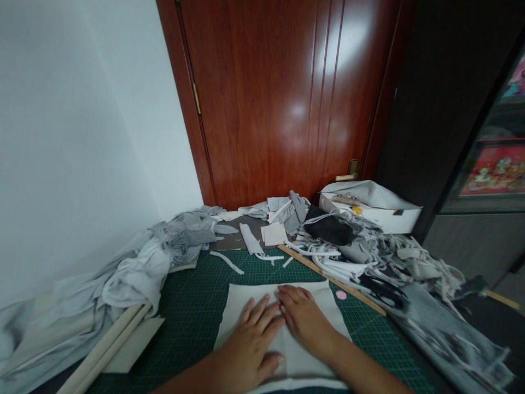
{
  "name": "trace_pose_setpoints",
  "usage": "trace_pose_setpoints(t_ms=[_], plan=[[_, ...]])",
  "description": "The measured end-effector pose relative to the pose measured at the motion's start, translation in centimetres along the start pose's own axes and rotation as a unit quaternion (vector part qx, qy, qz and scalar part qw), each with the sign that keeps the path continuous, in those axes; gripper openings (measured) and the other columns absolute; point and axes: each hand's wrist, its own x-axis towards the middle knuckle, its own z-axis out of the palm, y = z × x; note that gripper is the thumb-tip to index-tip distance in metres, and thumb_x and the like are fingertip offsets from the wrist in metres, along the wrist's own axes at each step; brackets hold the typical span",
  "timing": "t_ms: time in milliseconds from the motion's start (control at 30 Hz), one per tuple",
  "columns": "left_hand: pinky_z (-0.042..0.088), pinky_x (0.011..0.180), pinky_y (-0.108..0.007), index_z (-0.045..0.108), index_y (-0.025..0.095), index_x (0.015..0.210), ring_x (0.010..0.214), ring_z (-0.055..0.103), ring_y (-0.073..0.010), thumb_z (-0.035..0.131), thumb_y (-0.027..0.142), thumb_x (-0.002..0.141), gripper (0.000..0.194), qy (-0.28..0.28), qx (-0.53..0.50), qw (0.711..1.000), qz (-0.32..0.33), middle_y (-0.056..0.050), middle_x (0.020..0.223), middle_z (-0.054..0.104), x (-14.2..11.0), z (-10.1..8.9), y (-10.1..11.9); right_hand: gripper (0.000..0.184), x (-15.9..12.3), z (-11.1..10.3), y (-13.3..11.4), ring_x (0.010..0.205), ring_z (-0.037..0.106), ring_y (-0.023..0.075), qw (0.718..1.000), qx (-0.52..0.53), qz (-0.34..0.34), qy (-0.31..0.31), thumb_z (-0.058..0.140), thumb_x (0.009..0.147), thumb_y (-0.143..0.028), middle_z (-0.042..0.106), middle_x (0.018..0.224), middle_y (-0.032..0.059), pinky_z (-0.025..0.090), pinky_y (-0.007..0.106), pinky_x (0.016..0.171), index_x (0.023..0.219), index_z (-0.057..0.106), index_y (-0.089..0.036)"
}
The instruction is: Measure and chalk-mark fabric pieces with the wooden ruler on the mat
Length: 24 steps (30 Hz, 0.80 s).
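A pale grey-white piece of fabric lies flat on a dark green cutting mat. My left hand rests palm down on the fabric, fingers stretched out and pointing away from me. My right hand lies flat beside it, its fingers angled left and touching the left hand's fingertips. Neither hand holds anything. A small pink disc sits on the mat just right of the fabric.
A long wooden ruler runs diagonally at the mat's right. Heaps of grey fabric scraps pile up right and behind; grey cloth lies left. A white box stands by the red-brown door. Pale boards lie at the lower left.
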Motion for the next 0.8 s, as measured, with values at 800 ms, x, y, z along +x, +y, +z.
trace_pose_setpoints(t_ms=[800], plan=[[0.017,0.110,-0.059,0.038,0.026,0.143,0.141,0.020,-0.0340,0.041,0.057,0.091,0.061,0.109,0.082,0.971,-0.195,-0.010,0.152,0.031,1.5,1.4,-5.5,0.054,0.1,-1.1,2.6,0.139,0.027,0.0330,0.992,-0.081,0.088,-0.030,0.038,0.094,-0.050,0.036,0.148,0.0134,0.021,0.055,0.110,0.138,0.047,-0.019]])
